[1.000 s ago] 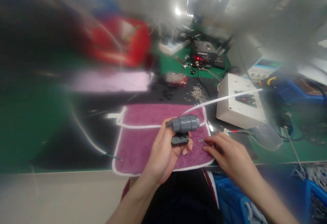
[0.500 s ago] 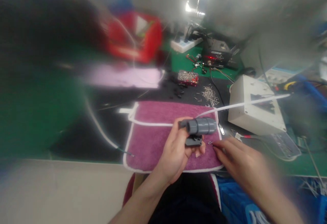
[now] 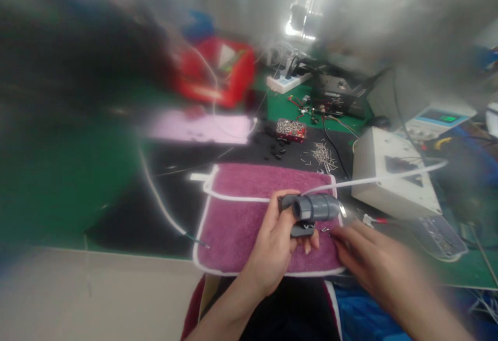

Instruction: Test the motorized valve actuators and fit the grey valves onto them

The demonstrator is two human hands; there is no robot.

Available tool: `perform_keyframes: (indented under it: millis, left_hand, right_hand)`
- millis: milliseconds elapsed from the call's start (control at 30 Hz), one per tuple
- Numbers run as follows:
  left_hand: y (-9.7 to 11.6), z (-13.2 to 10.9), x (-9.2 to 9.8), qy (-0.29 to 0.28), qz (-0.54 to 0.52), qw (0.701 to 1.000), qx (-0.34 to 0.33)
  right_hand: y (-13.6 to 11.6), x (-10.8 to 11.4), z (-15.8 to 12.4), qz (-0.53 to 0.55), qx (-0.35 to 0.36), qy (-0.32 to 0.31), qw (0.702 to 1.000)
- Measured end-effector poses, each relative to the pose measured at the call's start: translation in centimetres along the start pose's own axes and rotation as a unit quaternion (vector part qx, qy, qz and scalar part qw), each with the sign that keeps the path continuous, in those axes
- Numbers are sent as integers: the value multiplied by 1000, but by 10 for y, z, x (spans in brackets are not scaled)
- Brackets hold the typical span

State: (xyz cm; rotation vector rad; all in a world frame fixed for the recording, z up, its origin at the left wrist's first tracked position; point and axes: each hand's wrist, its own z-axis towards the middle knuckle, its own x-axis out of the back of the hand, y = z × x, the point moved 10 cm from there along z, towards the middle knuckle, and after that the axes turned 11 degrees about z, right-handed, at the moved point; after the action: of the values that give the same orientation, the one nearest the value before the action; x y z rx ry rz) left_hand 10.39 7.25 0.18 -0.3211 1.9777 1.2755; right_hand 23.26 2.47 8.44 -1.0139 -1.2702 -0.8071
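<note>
My left hand (image 3: 278,234) is closed round a dark grey plastic fitting (image 3: 317,207) with a short tube on top and a flat bracket below. A white cable (image 3: 373,180) passes by the fitting, running out to the right and off to the left. Low over the right side of a purple towel (image 3: 237,227), my right hand (image 3: 363,247) has thumb and forefinger pinched together; whatever lies between the tips is too small to make out. Beside those fingertips, a few small metal screws (image 3: 324,230) rest on the towel.
Beyond the towel lie a pile of metal pins (image 3: 323,155), a red-edged box of screws (image 3: 291,129) and small black parts (image 3: 278,150). A white device box (image 3: 389,169) stands at right, near a clear tray (image 3: 439,237). A red bin (image 3: 216,71) sits at the back left.
The whole view has shifted, so everything appears slightly lower and further right. My left hand still holds the grey fitting, and my right fingers stay by the small screws.
</note>
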Motion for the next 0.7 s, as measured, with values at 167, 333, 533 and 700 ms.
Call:
perform_keyframes:
  millis: [167, 333, 533, 700]
  left_hand:
    - [2, -1, -1, 5, 2, 1000, 3]
    - [1, -1, -2, 4, 0, 1000, 4]
    - [0, 0, -1, 6, 3, 1000, 7]
    - [-1, -1, 1, 13, 8, 1000, 9]
  right_hand:
    - [-10, -3, 5, -34, 10, -2, 999]
    - [-3, -2, 4, -12, -16, -5, 1000]
    - [-16, 34, 0, 188, -13, 93, 978]
    - [-54, 46, 15, 259, 3, 198, 945]
